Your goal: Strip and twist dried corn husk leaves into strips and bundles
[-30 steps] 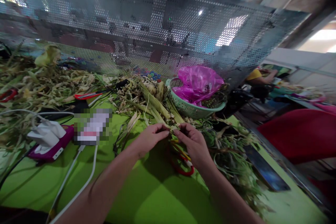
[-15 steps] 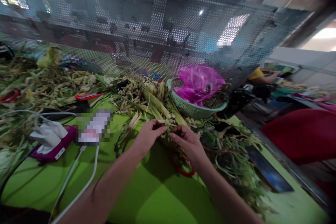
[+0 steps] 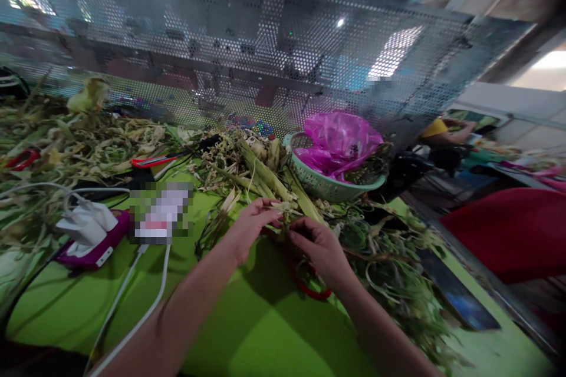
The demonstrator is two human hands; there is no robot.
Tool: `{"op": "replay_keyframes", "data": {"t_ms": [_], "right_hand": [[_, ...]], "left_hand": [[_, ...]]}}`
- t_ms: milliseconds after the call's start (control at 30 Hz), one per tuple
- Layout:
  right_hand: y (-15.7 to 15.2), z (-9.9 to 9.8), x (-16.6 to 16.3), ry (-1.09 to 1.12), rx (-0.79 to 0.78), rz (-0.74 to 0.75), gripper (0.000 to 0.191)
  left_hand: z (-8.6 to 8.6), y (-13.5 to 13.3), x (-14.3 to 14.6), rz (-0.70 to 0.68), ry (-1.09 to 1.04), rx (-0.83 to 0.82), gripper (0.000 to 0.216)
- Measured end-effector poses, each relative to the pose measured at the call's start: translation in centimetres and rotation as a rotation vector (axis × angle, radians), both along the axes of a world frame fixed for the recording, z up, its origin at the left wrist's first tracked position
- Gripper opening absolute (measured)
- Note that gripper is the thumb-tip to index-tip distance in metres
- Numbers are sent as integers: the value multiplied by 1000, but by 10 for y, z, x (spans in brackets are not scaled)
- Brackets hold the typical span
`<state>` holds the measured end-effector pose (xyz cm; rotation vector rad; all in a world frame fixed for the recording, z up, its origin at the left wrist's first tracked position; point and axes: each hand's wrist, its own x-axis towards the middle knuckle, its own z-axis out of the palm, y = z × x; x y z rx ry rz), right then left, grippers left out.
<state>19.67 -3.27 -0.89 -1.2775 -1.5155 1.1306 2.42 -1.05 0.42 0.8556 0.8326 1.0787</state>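
My left hand [image 3: 247, 227] and my right hand [image 3: 318, 247] meet at the near end of a bundle of pale green stalks [image 3: 269, 179] lying on the green table [image 3: 247, 330]. The left fingers pinch dry leaf strips at the stalks' base. My right hand curls its fingers into the same tangle, closed on the leaves. Red-handled scissors [image 3: 312, 288] lie on the table just under my right wrist, partly hidden.
A teal basket [image 3: 329, 185] holding a pink plastic bag [image 3: 338, 138] stands behind the stalks. Dry leaves [image 3: 88, 141] cover the table's left side. A magenta power bank [image 3: 95, 244] with white cables, other red scissors [image 3: 150, 161], and a dark phone [image 3: 460, 297] lie around. A perforated metal screen [image 3: 265, 53] closes the back.
Both hands have shifted slightly away from me, further into the stalk ends. The right hand's fingers have curled tighter into the leaves.
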Motion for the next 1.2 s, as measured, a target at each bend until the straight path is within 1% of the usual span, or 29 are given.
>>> {"op": "replay_keyframes", "data": {"t_ms": [67,133,267,400,500,633,800,933,1033,1100,1200], "right_hand": [[-1,1,0,-28,8,1,17],[-1,4,-1,-77,28,-5,15],[-2,12,-3,-144,105,-17,11],[-3,14,-3,-195,170,-49,20],[-3,12,-4,-192,197,-78,23],[-3,10,-6,-139,160,-123,22],[-4,11,-10,-103,118,-109,24],[-3,9,-8,-64,126,-101,23],[-1,9,-6,9,90,-78,25],[-1,10,-5,50,67,-67,27],[-3,11,-4,36,74,-72,27]], "left_hand": [[3,2,-5,0,52,42,36],[4,4,-7,7,101,105,38],[0,9,-5,46,158,186,32],[-5,8,-1,61,171,193,28],[-5,4,3,41,145,171,32],[-3,0,5,12,107,134,36],[-6,0,6,24,31,55,37],[-10,1,6,-25,-68,-55,41],[-9,0,7,-62,-164,-114,41],[-7,-1,7,-82,-200,-123,40],[-4,-1,6,-97,-152,-70,38]]}}
